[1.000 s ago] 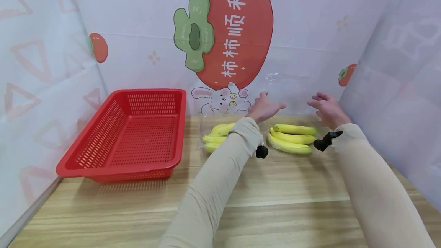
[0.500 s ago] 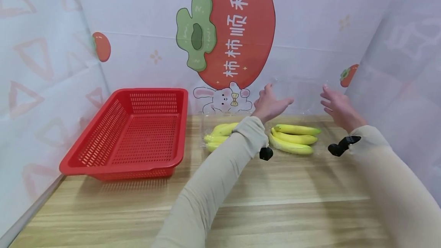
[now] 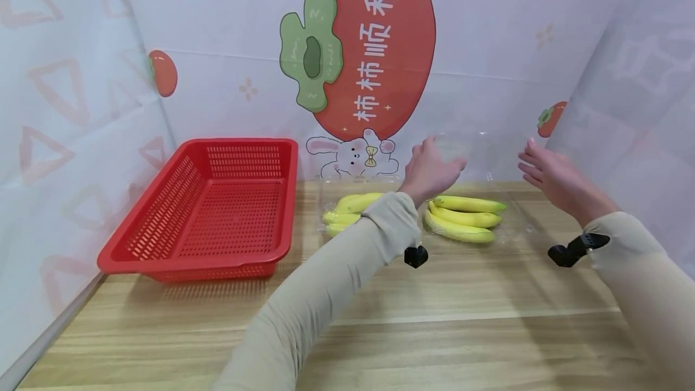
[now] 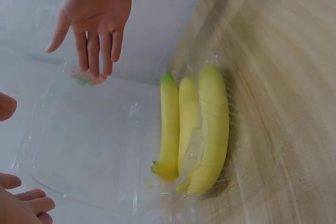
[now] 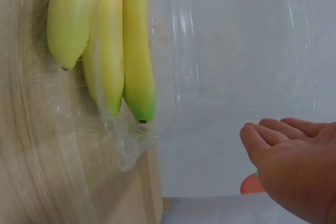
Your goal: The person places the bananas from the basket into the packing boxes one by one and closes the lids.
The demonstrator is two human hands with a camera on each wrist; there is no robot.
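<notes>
A clear plastic clamshell box [image 3: 505,231] stands on the table with its lid [image 3: 478,152] raised at the back. Three yellow bananas [image 3: 461,219] lie side by side in its base, also plain in the left wrist view. My left hand [image 3: 431,171] hovers by the left side of the lid, fingers loosely spread. To the right of the lid is my right hand [image 3: 561,180]; the left wrist view shows its palm and extended fingers with nothing in them. A second clear box [image 3: 326,195] with bananas [image 3: 347,213] sits to the left, partly hidden behind my left forearm.
A red plastic basket [image 3: 233,222] with perforated sides stands on the left of the wooden table [image 3: 434,306]. White printed sheets close off the back [image 3: 217,11] and both sides.
My right hand has moved away to the right, my left hand slightly right. The lid's top edge appears lower in view. The bananas and red basket stay in place.
</notes>
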